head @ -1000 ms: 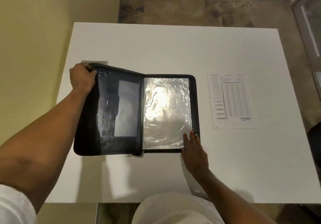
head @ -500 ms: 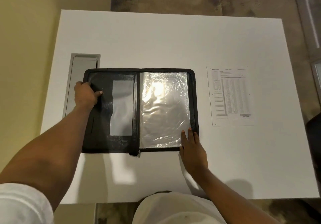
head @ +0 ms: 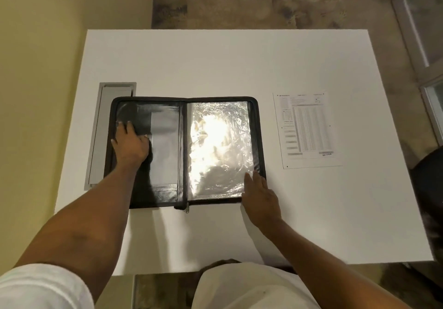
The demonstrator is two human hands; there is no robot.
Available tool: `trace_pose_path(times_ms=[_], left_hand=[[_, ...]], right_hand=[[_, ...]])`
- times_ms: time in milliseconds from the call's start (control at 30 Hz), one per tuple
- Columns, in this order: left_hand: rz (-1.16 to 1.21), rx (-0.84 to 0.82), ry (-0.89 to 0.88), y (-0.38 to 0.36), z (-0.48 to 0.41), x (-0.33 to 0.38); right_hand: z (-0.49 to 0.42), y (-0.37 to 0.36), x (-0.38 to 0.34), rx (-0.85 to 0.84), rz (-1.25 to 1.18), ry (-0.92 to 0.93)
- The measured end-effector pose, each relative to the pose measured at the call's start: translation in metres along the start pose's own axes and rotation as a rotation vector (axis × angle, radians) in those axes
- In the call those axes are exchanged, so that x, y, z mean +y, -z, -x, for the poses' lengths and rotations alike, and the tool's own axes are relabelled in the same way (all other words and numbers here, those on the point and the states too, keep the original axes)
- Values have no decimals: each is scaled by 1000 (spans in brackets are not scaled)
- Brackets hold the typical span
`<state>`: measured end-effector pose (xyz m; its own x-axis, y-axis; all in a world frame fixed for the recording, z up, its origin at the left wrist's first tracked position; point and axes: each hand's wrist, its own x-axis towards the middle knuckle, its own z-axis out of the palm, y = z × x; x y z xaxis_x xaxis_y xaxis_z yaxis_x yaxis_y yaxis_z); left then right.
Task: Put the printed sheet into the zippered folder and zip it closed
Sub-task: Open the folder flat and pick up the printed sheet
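The black zippered folder (head: 183,150) lies wide open and flat on the white table (head: 227,64). Its right half holds shiny clear plastic sleeves (head: 219,148); its left half has dark pockets. The zip pull (head: 186,210) hangs at the near end of the spine. My left hand (head: 130,144) rests flat, fingers spread, on the left cover. My right hand (head: 261,195) lies flat on the folder's near right corner, fingertips on the sleeve edge. The printed sheet (head: 306,129) lies flat on the table, to the right of the folder, untouched.
A grey cable hatch (head: 105,136) is set into the table left of the folder, partly under its edge. A yellow wall runs along the left. A dark object (head: 429,172) sits past the table's right edge. My lap is at the near edge.
My left hand laid the left cover down flat and now presses on it, fingers spread. The right hand stayed at the near right corner.
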<state>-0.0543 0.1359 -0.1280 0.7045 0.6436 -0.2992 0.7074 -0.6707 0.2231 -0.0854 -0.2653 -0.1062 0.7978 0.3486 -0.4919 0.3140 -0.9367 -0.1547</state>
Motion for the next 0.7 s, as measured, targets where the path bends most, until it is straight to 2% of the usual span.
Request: trace_pose_path(times_ms=[233,300,500,700], left_hand=[[-15,100,-99,-27,71,77],[56,112,-131,-37,93,109],[297,54,-194,-74,142,216],[468,-33,-204,-107,164,311]], right_hand=[[-11,30,28,136,-29,73],[-18,43,41,200,-65,69],[-40,69,105,293,-79,24],[-73,96,177,323,-226,-112]])
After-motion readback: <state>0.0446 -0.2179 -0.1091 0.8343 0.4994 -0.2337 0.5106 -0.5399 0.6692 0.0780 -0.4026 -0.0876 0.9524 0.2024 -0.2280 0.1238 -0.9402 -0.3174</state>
